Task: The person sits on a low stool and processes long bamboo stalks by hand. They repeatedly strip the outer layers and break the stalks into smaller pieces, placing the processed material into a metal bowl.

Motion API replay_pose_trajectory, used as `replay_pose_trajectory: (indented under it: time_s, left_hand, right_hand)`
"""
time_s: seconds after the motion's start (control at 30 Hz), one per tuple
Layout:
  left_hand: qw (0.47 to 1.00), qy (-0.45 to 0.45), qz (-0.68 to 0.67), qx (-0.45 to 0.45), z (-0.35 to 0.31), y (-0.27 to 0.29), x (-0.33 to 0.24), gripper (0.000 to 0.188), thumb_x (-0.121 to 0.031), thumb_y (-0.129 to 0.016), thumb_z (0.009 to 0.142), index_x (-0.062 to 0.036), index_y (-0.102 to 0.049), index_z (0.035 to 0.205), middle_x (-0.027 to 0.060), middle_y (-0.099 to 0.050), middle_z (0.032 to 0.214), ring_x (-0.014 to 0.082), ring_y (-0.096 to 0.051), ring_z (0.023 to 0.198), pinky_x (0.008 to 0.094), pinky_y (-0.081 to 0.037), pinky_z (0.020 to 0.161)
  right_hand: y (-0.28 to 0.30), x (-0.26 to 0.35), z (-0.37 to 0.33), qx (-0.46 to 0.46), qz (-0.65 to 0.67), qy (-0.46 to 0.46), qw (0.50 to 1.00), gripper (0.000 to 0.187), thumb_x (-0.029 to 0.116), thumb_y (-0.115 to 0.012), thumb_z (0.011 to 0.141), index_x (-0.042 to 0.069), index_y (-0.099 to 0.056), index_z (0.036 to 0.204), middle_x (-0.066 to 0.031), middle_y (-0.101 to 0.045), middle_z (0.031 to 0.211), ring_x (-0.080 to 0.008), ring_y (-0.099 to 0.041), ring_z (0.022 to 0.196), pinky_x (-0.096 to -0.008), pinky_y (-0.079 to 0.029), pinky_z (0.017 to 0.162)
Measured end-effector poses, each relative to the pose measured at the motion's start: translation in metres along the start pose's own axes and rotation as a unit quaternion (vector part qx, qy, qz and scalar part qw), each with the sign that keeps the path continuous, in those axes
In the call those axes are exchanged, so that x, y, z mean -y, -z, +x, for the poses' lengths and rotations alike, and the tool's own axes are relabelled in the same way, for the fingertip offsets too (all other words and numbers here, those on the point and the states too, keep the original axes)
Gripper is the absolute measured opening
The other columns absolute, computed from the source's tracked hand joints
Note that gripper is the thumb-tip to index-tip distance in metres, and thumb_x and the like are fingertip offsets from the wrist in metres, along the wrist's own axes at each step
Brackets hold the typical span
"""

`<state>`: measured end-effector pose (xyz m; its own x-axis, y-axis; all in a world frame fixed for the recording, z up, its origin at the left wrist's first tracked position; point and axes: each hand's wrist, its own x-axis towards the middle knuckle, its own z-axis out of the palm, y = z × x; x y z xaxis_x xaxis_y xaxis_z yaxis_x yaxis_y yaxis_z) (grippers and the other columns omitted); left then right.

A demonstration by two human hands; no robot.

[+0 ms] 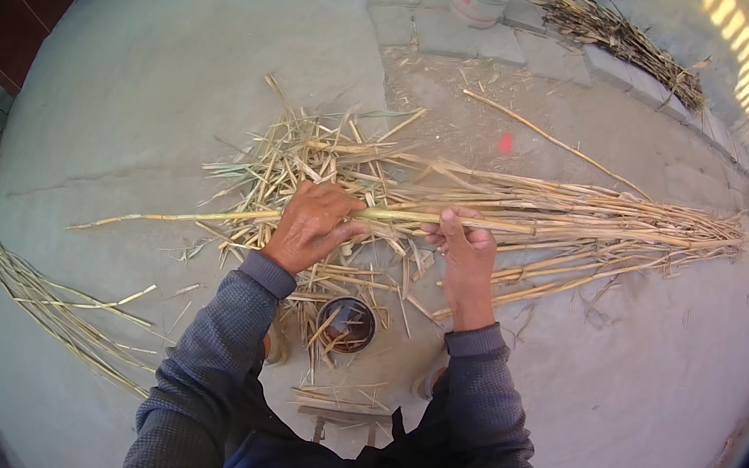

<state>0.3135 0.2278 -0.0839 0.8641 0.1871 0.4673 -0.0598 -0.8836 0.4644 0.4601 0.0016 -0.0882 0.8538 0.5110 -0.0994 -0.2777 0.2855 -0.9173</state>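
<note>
A long, pale yellow-green dry stalk (401,216) lies crosswise in front of me, held in both hands. My left hand (313,223) is closed around it, back of the hand up. To the right, my right hand (466,259) pinches the same stalk between thumb and fingers, close to its right end. Under and beyond my hands spreads a loose heap of stripped husks and leaves (309,154). A large sheaf of long dry stalks (619,215) stretches rightward from this heap, partly beneath my right hand.
Between my feet stands a dark round bucket (371,328) with stalk pieces in it. A smaller row of stalks (58,308) lies at left on the concrete floor (153,94). Farther off are one stray stalk (557,143), a white bucket (476,5) of greens and a brushwood bundle (617,33).
</note>
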Motion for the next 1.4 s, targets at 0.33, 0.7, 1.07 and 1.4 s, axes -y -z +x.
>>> replay_pose_trajectory:
  time_s: [0.33,0.7,1.07,1.4]
  left_hand:
    - [0.951,0.180,0.213,0.133,-0.024,0.072,0.056,0.021,-0.021,-0.086,0.076,-0.0109,-0.075,0.091,0.0055,-0.068,0.077,0.0275,-0.064,0.084,0.0432,-0.040,0.085]
    - [0.972,0.119,-0.145,0.138,0.008,0.029,-0.014,0.021,-0.024,-0.085,0.086,-0.0053,-0.076,0.092,0.0089,-0.072,0.081,0.0251,-0.067,0.072,0.0388,-0.049,0.072]
    - [0.904,0.268,-0.295,0.153,-0.019,0.018,0.004,0.018,-0.012,-0.085,0.087,-0.0017,-0.075,0.098,0.0029,-0.073,0.083,0.0082,-0.064,0.076,0.0282,-0.051,0.068]
    - [0.936,0.233,-0.232,0.126,-0.023,0.013,0.003,0.018,-0.008,-0.086,0.085,-0.0016,-0.075,0.097,0.0066,-0.076,0.088,0.0112,-0.069,0.081,0.0291,-0.053,0.070]
  right_hand:
    - [0.062,0.028,0.015,-0.136,0.024,-0.013,0.990,0.030,0.029,-0.071,0.103,0.000,-0.067,0.109,-0.0096,-0.076,0.102,-0.0133,-0.069,0.085,-0.0291,-0.056,0.077]
    - [0.011,0.003,-0.003,0.035,0.041,-0.038,0.998,0.017,0.022,-0.068,0.105,0.006,-0.071,0.111,-0.0112,-0.077,0.105,-0.0154,-0.071,0.088,-0.0302,-0.056,0.082]
    - [0.039,0.021,0.008,0.034,0.043,-0.012,0.998,0.015,0.018,-0.065,0.106,0.005,-0.068,0.114,-0.0121,-0.076,0.108,-0.0169,-0.072,0.093,-0.0324,-0.058,0.082]
    - [0.037,0.028,0.007,0.084,0.024,-0.011,0.996,0.016,0.017,-0.068,0.104,0.003,-0.066,0.111,-0.0149,-0.075,0.111,-0.0185,-0.072,0.100,-0.0323,-0.061,0.085]
